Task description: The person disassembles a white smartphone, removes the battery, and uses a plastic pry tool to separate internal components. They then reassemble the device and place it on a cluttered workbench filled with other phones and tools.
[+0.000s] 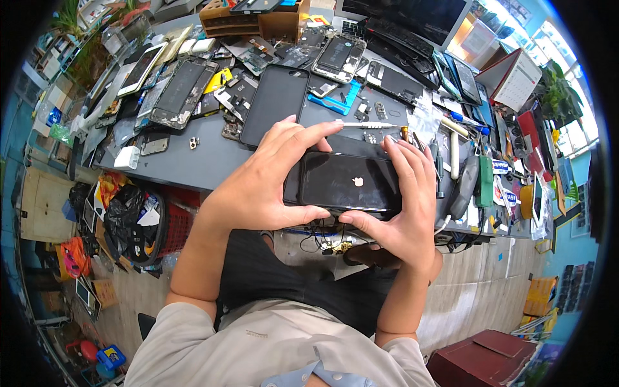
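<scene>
A black smartphone [332, 184] lies sideways between my hands at the desk's near edge, its dark screen showing a small pale lit logo. My left hand [267, 177] curves around its left end, thumb at the near edge and fingers at the far edge. The right hand [416, 203] grips the other end, with its thumb along the near edge and fingers over the far right corner. Another dark flat piece shows partly beneath the phone; its kind is hidden. Just beyond lie a slim white-handled tool [371, 126] and a large black phone-shaped panel [276, 100].
Opened phones [182, 93] and loose parts crowd the grey desk [193, 161]. A blue bracket [340, 100] lies behind my hands, with a laptop [412, 26] at the back. Tools and a dark handheld device [464, 187] sit right; a red basket [177, 226] stands below left.
</scene>
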A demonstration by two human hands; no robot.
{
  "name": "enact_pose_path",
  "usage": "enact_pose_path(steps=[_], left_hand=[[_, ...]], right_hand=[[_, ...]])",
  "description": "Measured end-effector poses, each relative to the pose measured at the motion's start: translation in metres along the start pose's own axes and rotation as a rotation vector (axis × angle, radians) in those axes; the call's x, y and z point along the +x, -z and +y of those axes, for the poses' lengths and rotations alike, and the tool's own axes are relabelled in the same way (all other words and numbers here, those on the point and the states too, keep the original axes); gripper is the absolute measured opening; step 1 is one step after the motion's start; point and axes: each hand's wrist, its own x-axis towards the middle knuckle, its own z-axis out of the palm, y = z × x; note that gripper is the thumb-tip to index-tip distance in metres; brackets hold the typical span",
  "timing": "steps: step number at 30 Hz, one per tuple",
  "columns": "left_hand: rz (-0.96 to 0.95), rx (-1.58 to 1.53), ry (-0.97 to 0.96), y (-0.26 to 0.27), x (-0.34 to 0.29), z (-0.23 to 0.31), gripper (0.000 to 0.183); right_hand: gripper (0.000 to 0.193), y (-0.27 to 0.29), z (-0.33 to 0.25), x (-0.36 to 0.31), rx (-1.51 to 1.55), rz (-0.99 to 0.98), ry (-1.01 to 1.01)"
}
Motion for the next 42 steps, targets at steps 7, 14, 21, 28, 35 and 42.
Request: enact_pose_path(steps=[7, 14, 21, 28, 35, 42], left_hand=[[0.003, 0.031, -0.008, 0.0015, 0.0009, 0.0013, 0.118], [-0.009, 0.035, -0.033, 0.0002, 0.0008, 0.0023, 0.117], [0.011, 0.039, -0.035, -0.0029, -0.0019, -0.0003, 0.119], [0.009, -0.004, -0.019, -0.0011, -0.0024, -0.0017, 0.122], [-0.013, -0.083, 0.005, 0.0039, -0.0022, -0.0039, 0.123], [-0.035, -0.064, 0.004, 0.0052, -0.0011, -0.0035, 0.12]], right_hand=[[0.12, 0.0011, -0.0008, -0.0012, -0.014, -0.009, -0.021], [0.117, 0.0016, -0.0027, -0.001, 0.013, -0.001, -0.023], [0.117, -0.0004, -0.0022, -0.0017, 0.005, 0.004, -0.026], [0.116, -0.0032, -0.0045, -0.0018, -0.004, 0.041, -0.013], [0.112, 0.0016, -0.0047, -0.004, 0.019, 0.031, 0.019], [0.108, 0.0012, -0.0046, -0.0036, 0.015, 0.021, 0.015]])
